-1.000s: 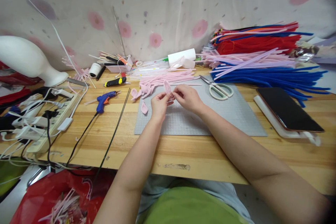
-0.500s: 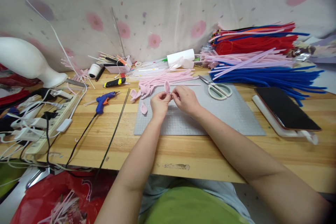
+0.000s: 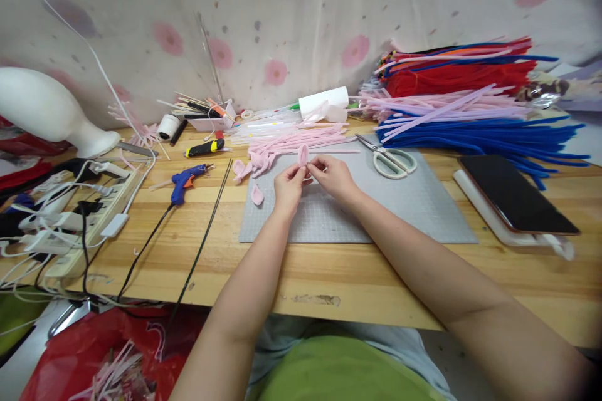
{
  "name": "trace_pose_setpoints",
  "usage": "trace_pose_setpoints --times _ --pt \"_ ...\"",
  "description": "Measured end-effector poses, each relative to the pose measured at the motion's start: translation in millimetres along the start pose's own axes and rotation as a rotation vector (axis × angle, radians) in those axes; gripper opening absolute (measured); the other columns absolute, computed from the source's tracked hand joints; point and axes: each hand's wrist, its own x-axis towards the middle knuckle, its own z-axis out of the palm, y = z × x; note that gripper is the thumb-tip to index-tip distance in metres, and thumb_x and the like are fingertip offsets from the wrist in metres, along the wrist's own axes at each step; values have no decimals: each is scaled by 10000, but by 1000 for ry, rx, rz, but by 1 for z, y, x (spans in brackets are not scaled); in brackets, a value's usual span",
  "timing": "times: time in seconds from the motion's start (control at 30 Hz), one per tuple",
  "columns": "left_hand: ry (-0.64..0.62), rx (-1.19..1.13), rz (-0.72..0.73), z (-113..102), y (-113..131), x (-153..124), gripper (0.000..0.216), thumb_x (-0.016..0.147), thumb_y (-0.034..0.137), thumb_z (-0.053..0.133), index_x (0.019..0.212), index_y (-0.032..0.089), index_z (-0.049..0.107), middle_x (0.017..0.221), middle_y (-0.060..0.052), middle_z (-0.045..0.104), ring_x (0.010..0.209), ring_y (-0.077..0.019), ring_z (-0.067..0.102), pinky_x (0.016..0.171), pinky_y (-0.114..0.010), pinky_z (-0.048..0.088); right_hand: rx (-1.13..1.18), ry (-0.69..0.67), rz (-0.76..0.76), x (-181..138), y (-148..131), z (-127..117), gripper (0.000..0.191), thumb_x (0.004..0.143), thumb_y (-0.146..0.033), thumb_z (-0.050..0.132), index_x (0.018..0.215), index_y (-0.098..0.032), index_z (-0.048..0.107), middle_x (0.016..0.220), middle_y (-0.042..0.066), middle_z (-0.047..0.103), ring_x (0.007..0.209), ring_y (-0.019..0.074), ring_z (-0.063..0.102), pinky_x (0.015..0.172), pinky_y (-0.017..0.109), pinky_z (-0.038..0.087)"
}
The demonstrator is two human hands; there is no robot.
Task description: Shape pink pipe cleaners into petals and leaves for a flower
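Over the grey cutting mat, my left hand and my right hand meet, both pinching a small pink pipe-cleaner petal that sticks up between them. The fingers of both hands are closed on its lower end. More finished pink petals lie on the mat's left edge and the wood beside it. A bundle of pink pipe cleaners lies just behind the hands.
Scissors rest on the mat's far right. A blue glue gun and a power strip sit left. Stacked red, pink and blue pipe cleaners fill the back right. A phone lies right. A red bag hangs below.
Both hands have stayed together with the petal, shifting slightly; the petal now stands a little more to the right and upright.
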Motion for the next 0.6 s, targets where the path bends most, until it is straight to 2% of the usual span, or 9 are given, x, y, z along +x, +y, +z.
trace_pose_setpoints --times 0.1,0.23,0.4,0.47,0.6 --pt "26 53 -4 0 -3 2 159 617 287 638 682 142 648 625 6 594 605 -95 558 635 -260 493 -106 51 -62 -1 -3 -1 135 744 -240 460 662 -181 549 672 34 585 627 140 485 588 256 331" --pt "54 176 92 -3 -9 6 145 631 278 614 661 141 649 573 25 574 555 -79 528 594 -217 464 -192 59 -111 -3 -6 0 120 735 -226 460 637 -184 516 644 36 554 621 147 460 586 262 317" --pt "21 189 107 -4 -8 6 150 650 269 589 692 148 667 593 27 593 575 -87 540 597 -214 461 -231 65 -179 -5 -4 0 107 738 -213 458 643 -183 497 645 36 544 630 148 453 598 263 316" --pt "15 150 77 -4 -3 4 133 636 257 605 676 145 665 601 23 603 577 -87 544 606 -218 464 -256 66 -246 -5 -3 -1 107 744 -212 458 648 -182 494 659 41 546 648 151 453 611 266 319" --pt "-34 4 -79 -7 10 1 148 546 232 693 638 123 654 608 -1 622 580 -92 563 647 -255 481 -231 42 -321 -4 0 -5 123 758 -222 459 651 -178 502 664 41 545 650 146 447 619 267 323"
